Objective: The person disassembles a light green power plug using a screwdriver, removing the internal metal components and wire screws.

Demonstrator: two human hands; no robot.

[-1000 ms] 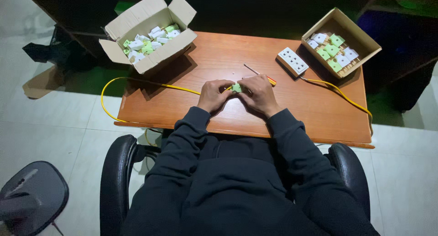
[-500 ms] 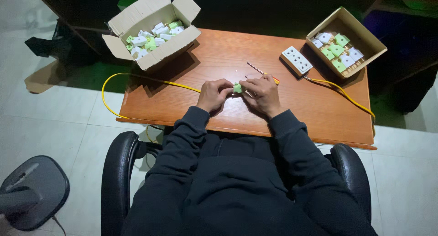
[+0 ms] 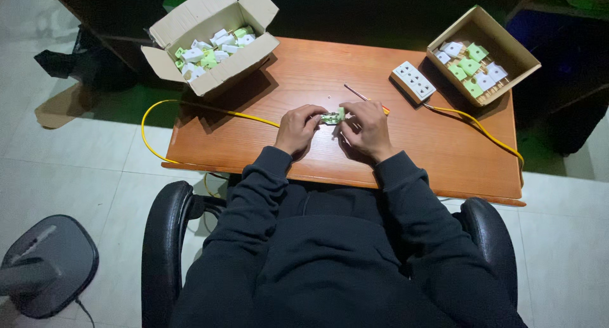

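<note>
My left hand and my right hand meet over the middle of the wooden table. Both pinch one small green and white plug between their fingertips, just above the tabletop. Behind my right hand lies a thin screwdriver with an orange handle partly hidden by the fingers. A tiny screw rests on the wood beyond the plug.
An open cardboard box of green and white plugs stands at the table's far left corner; a second box of plugs stands at the far right. A white socket strip with a yellow cable lies beside it. A fan stands on the floor.
My hands and the plug keep the same place on the table. The view has shifted slightly, nothing else moved.
</note>
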